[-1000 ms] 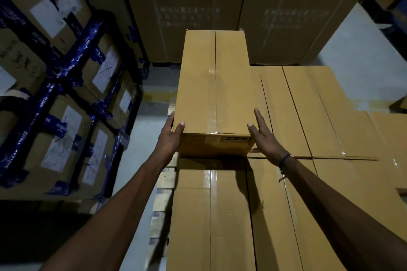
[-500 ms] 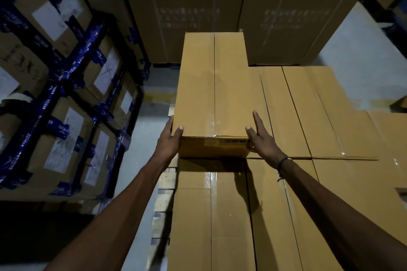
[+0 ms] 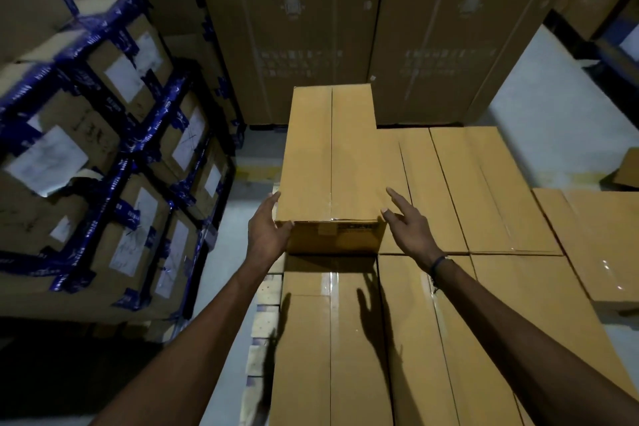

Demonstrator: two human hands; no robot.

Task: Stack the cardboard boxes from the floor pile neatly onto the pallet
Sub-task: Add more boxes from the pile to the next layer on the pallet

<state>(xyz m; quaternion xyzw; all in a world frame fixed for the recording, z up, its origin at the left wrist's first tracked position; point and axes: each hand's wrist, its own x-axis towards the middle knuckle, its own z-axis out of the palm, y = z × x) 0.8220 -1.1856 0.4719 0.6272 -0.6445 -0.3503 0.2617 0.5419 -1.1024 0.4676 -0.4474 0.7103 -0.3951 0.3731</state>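
Note:
A long brown cardboard box (image 3: 328, 156) lies on top of a layer of like boxes (image 3: 477, 183) stacked on a wooden pallet (image 3: 264, 328), at the stack's far left. My left hand (image 3: 268, 228) touches the box's near left corner, thumb on the end face. My right hand (image 3: 408, 223) hovers at the near right corner with fingers straight, just off the box. More of the same boxes (image 3: 332, 349) fill the near part of the layer.
Boxes bound with blue tape (image 3: 103, 162) are stacked high on the left across a narrow floor gap. Tall brown cartons (image 3: 345, 28) stand behind the pallet. Lower boxes (image 3: 598, 242) lie to the right, and pale floor (image 3: 560, 121) shows beyond.
The top box has been pushed slightly away and settled on the layer. My right hand has come off its corner and opened; my left hand stays at the left corner.

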